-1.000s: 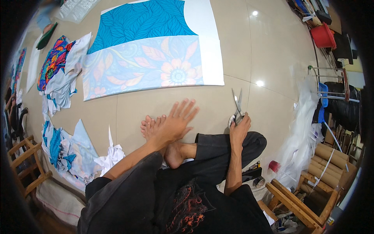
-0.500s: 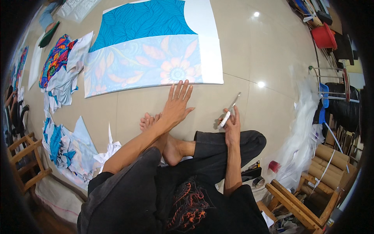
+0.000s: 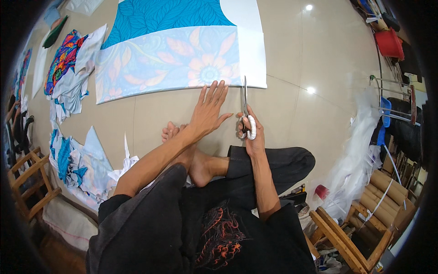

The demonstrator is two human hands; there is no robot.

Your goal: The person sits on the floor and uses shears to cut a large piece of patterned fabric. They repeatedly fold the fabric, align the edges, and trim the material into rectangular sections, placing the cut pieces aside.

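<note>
Spread on the floor ahead of me is a large piece of fabric (image 3: 182, 59), a pale floral band in front, a turquoise leaf pattern behind it and white along the right side. My left hand (image 3: 210, 107) is stretched out flat, its fingertips on the fabric's near edge. In my right hand (image 3: 253, 137) is a pair of scissors (image 3: 251, 124) with white-wrapped handles, fingers through the loops. The blades point away from me and look parted, their tips at the near edge close to where the floral print meets the white.
Fabric scraps (image 3: 75, 164) and a multicoloured cloth (image 3: 64, 59) lie to the left, beyond a wooden frame (image 3: 34, 178). On the right are clear plastic sheeting (image 3: 351, 155), cardboard rolls (image 3: 383, 192), a wooden stool (image 3: 342, 237) and a red tub (image 3: 389, 44).
My right hand has swung the scissors left and forward, from beside the fabric to its near edge. The left hand stays flat there. The view has shifted slightly.
</note>
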